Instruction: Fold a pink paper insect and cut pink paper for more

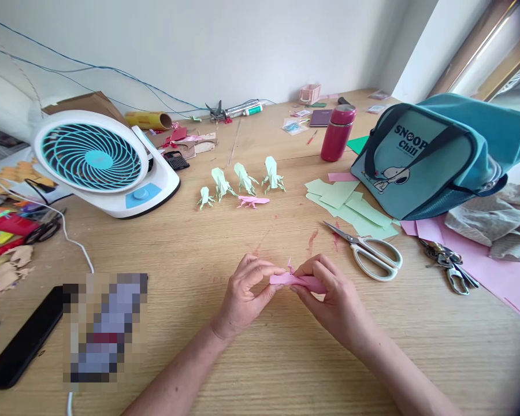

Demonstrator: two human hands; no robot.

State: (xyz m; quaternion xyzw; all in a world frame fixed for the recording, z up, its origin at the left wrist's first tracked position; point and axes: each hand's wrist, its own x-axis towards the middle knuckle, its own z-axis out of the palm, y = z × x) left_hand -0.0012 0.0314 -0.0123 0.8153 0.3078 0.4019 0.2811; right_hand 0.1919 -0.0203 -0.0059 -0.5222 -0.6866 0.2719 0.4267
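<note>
A folded strip of pink paper [305, 281] is pinched between both my hands, just above the table's middle. My left hand [252, 284] grips its left end with thumb and fingertips. Thumb and fingers of my right hand [328, 289] close on its middle and right part. A thin pink point sticks up from the paper between the hands. Beyond them stand several pale green origami figures [221, 183] with thin legs. A pink origami figure [253, 200] lies in front of these. Scissors with white handles [375, 257] rest to the right of my right hand.
A white and blue fan [97, 159] stands at the left. Green paper sheets [351, 205], a red flask [338, 133], a teal bag [420, 153] and keys [450, 266] are on the right. A black phone-like slab [26, 338] lies front left, near a white cable [75, 240].
</note>
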